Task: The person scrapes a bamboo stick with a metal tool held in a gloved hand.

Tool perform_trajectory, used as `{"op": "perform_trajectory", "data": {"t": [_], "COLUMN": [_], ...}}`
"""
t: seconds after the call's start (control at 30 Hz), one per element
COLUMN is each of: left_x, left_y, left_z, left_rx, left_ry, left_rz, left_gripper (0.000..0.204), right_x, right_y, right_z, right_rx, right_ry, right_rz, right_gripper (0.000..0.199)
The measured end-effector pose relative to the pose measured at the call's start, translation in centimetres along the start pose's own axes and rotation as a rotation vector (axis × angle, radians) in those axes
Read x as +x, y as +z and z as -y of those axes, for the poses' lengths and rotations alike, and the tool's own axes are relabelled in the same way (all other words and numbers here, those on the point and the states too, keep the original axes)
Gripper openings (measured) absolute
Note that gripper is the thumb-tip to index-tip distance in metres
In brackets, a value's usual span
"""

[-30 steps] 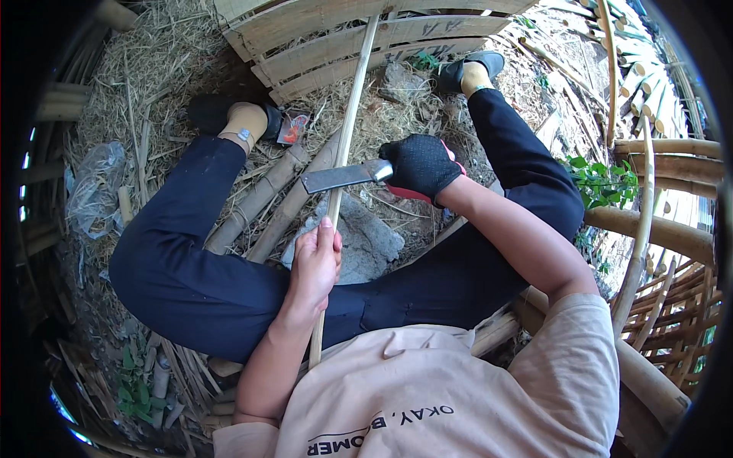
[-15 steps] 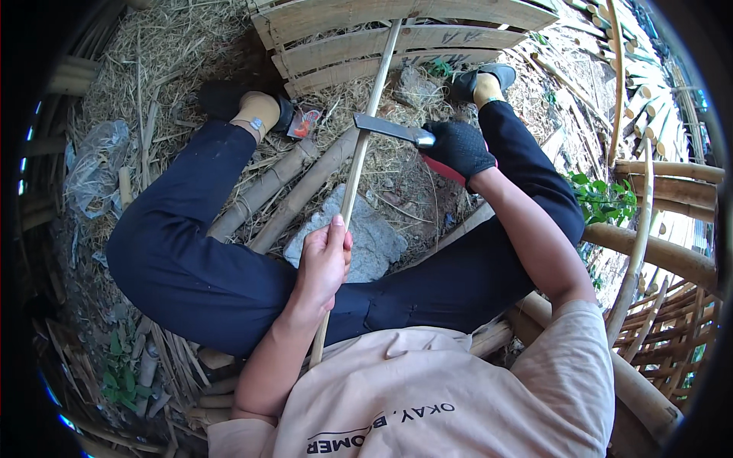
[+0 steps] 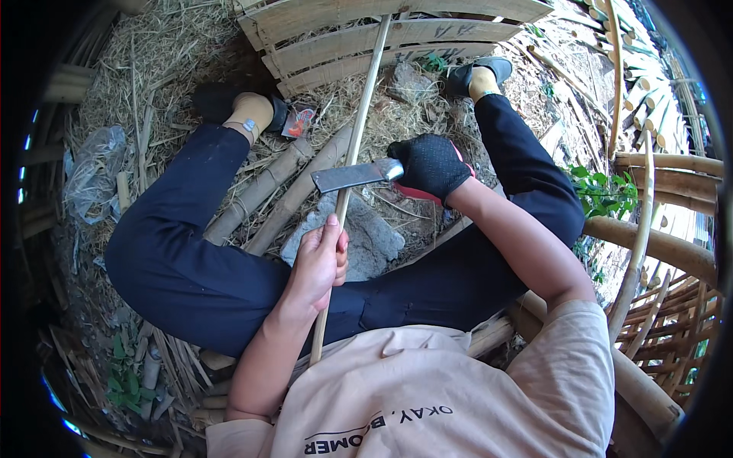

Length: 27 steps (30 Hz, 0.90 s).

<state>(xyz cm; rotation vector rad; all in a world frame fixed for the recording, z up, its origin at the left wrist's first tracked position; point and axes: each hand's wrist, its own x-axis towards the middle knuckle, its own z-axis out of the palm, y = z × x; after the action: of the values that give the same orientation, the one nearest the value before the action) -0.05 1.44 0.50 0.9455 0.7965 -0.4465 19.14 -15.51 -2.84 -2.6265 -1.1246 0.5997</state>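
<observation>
We've got the bare left hand wrapped tight around a long thin bamboo strip that runs up between our spread legs toward the split-bamboo panel at the top. Over on the other side, the black-gloved right hand is clenched on the red handle of a cleaver, its flat blade lying across the strip just above the left hand. Beneath it all sit a grey stone and bamboo poles on the straw.
</observation>
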Motion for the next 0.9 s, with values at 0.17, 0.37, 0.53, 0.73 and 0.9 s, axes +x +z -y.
{"op": "perform_trajectory", "data": {"t": [0.17,0.37,0.53,0.73,0.9], "left_x": [0.2,-0.4,-0.3,-0.2,-0.1], "left_y": [-0.5,0.0,-0.4,-0.4,-0.3], "left_z": [0.2,0.2,0.2,0.2,0.5], "left_rx": [-0.019,-0.028,-0.068,-0.063,-0.005], "left_ry": [0.014,-0.004,0.003,-0.007,0.038], "left_rz": [0.026,0.03,0.02,0.021,0.001], "left_gripper": [0.043,0.042,0.041,0.04,0.04], "right_x": [0.4,1.4,0.1,-0.8,-0.5], "right_y": [0.0,-2.5,-1.1,-1.0,-1.0], "right_z": [-0.2,-5.1,-2.2,0.4,0.5], "right_rx": [-0.041,-0.058,0.077,0.049,0.007], "right_ry": [-0.004,0.245,0.137,-0.061,-0.014], "right_rz": [-0.057,-0.156,-0.065,0.0,0.058], "right_gripper": [0.021,0.025,0.03,0.023,0.023]}}
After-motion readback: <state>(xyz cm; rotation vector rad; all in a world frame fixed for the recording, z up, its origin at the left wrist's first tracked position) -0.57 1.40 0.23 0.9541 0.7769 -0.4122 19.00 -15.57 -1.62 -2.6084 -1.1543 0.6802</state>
